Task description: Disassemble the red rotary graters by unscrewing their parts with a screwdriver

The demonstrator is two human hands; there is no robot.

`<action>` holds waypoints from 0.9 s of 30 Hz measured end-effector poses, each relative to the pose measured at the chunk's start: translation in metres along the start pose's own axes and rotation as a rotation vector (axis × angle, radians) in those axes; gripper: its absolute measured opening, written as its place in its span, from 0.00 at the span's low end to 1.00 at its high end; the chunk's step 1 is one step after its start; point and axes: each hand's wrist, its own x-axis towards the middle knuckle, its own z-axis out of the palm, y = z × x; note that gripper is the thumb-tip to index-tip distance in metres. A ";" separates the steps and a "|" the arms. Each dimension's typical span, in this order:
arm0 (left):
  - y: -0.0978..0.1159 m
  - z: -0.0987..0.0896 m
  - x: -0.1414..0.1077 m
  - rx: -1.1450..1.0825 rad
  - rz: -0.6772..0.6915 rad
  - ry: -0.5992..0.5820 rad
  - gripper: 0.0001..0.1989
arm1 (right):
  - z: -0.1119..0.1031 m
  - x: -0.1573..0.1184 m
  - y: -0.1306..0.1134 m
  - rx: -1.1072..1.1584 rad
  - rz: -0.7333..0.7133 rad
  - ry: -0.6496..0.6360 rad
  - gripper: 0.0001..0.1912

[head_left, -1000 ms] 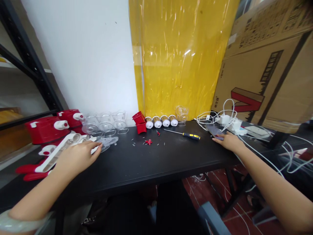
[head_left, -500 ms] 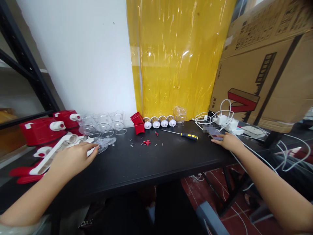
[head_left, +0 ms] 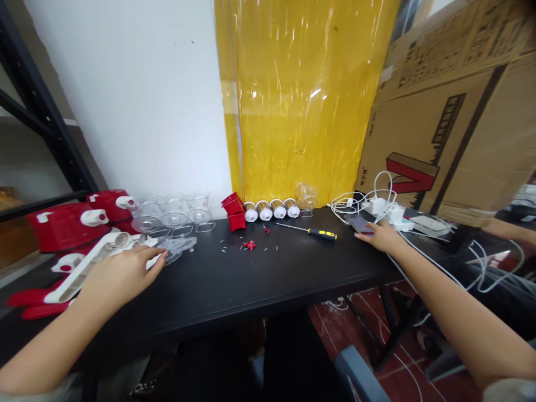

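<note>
My left hand (head_left: pixel 121 276) is over the white plastic parts (head_left: pixel 90 259) at the left, its thumb and fingertips beside the flat clear plastic pieces (head_left: pixel 178 245). Those fingers are bent and close together; whether anything is between them is hidden. At the right, my right hand (head_left: pixel 383 237) has its fingers on the near edge of a dark phone (head_left: pixel 360 224), gripping it against the black table (head_left: pixel 234 285). A yellow-and-black screwdriver (head_left: pixel 322 233) lies left of the phone. Small red pieces (head_left: pixel 250 245) and several tiny screws are scattered mid-table.
Red housings (head_left: pixel 62 226) are stacked at the left, with clear cups (head_left: pixel 173 209) beside them. Red cups (head_left: pixel 234 212) and several white-capped cylinders (head_left: pixel 264 211) line the back. White cables and chargers (head_left: pixel 378 206) lie by a large carton (head_left: pixel 419 123). Another person's arm (head_left: pixel 511 230) shows far right.
Another person's forearm has come into view at the far right edge. The view has shifted slightly. Both my hands keep nearly the same places.
</note>
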 end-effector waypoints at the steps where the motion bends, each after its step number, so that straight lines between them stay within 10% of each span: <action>1: 0.000 0.000 0.000 -0.006 0.000 0.000 0.22 | -0.001 0.001 -0.005 0.003 0.017 0.000 0.44; 14: -0.004 0.002 -0.002 0.054 0.032 0.010 0.25 | 0.002 0.033 -0.035 0.058 0.104 -0.138 0.41; 27: -0.004 0.002 -0.003 0.097 0.016 -0.003 0.25 | -0.004 0.020 -0.017 0.041 0.088 -0.075 0.47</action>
